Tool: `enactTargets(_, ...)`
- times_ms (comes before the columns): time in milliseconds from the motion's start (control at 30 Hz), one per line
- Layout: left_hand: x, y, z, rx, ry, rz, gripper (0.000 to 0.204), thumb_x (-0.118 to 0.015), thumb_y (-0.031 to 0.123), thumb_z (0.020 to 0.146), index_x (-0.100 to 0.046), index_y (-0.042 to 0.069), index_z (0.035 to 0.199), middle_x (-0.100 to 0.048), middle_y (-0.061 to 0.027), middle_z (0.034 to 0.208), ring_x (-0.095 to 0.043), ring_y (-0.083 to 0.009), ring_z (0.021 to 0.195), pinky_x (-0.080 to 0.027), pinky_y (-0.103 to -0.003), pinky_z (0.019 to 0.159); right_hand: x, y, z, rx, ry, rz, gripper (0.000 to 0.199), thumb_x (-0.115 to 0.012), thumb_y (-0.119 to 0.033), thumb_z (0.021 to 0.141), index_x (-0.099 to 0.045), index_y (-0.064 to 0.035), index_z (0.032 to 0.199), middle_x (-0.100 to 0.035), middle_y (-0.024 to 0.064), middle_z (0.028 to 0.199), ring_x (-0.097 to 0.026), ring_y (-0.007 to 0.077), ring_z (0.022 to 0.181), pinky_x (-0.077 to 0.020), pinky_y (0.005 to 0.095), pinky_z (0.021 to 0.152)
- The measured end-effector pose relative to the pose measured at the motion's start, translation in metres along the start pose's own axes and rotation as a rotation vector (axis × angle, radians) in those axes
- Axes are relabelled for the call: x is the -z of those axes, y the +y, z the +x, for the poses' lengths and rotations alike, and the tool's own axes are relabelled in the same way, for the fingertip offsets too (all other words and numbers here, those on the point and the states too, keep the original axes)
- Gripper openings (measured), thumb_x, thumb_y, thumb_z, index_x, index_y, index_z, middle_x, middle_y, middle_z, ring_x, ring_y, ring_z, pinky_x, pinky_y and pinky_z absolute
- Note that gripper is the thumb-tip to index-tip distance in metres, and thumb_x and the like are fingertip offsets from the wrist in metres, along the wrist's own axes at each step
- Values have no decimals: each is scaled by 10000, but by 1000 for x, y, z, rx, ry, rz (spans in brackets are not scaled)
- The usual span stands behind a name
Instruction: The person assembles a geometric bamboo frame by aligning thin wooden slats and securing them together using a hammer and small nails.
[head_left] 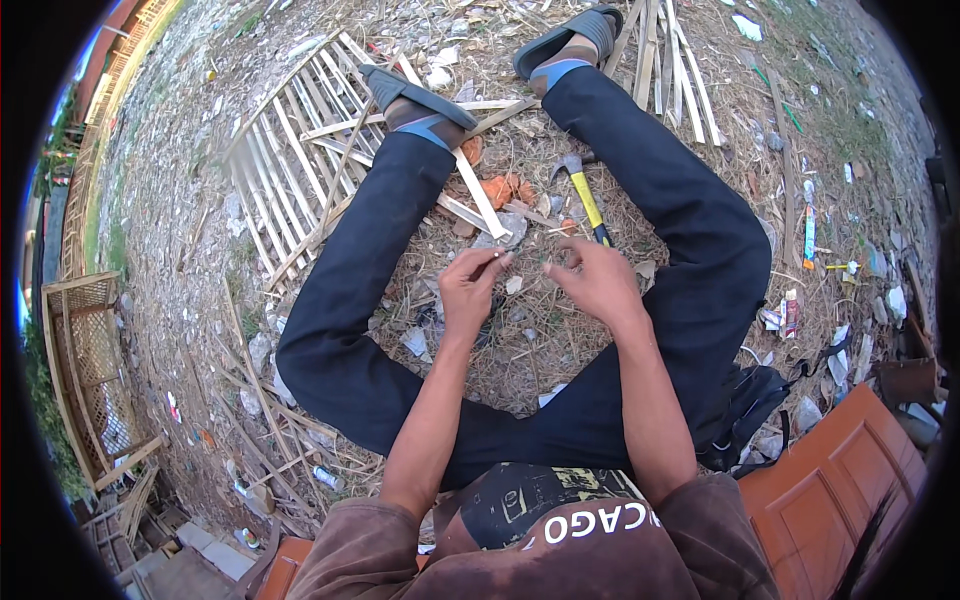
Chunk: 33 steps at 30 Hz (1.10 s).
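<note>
Pinching tiny item (497,253): left hand (467,290) | half-curled, fingers parted: right hand (600,284) | hammer (586,203) just beyond right hand

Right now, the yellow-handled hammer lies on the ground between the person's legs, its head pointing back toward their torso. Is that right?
Not quite. The hammer does lie on the ground between the legs, but the head view shows its head pointing away from the torso.
</note>
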<state>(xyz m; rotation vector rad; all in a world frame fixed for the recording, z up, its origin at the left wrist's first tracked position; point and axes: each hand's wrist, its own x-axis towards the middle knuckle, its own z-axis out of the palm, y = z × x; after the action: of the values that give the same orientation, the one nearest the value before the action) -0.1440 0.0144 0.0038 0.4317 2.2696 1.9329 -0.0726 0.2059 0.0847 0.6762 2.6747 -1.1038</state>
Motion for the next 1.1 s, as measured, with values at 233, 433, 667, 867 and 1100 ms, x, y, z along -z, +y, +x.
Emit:
enactTargets(233,-10,-8,47,98,130,154,210,-741,88,890,-686,-18,1063,-715,-58,856,-639,-83,802,-504,-257,760,-17,34,5,-324,121,-357,457,-673,-144,842,-507,17,1237,-609,257,1154,-624,424,1083,-536,503,878)
enactTargets(433,-6,-17,48,48,79,290,221,-728,109,883,-739,29,1089,-743,-157,936,-700,-183,792,-515,-310,719,-20,37,25,-382,92,-325,441,-667,-125,838,-486,42,1203,-598,282,1154,-653,415,1021,-539,491,875)
enactTargets(667,-7,-23,49,71,79,268,247,-734,136,882,-743,94,1125,-728,-166,890,-687,-195,761,-507,-326,709,-12,31,18,-227,187,-77,380,-664,-179,837,-491,73,1063,-620,289,1002,-643,457,942,-496,520,822)
enactTargets(867,-7,-27,44,45,95,299,232,-734,132,882,-748,90,1110,-722,-157,860,-678,-192,741,-500,-325,689,12,8,-11,-131,112,239,271,-622,-195,911,-492,41,943,-591,265,793,-620,441,780,-457,508,709)
enactTargets(1100,-6,-28,45,-15,83,312,235,-742,135,876,-752,103,1109,-711,-146,814,-659,-187,715,-499,-321,682,17,0,-42,20,52,395,235,-577,-219,976,-511,7,964,-577,206,746,-589,406,716,-430,485,662)
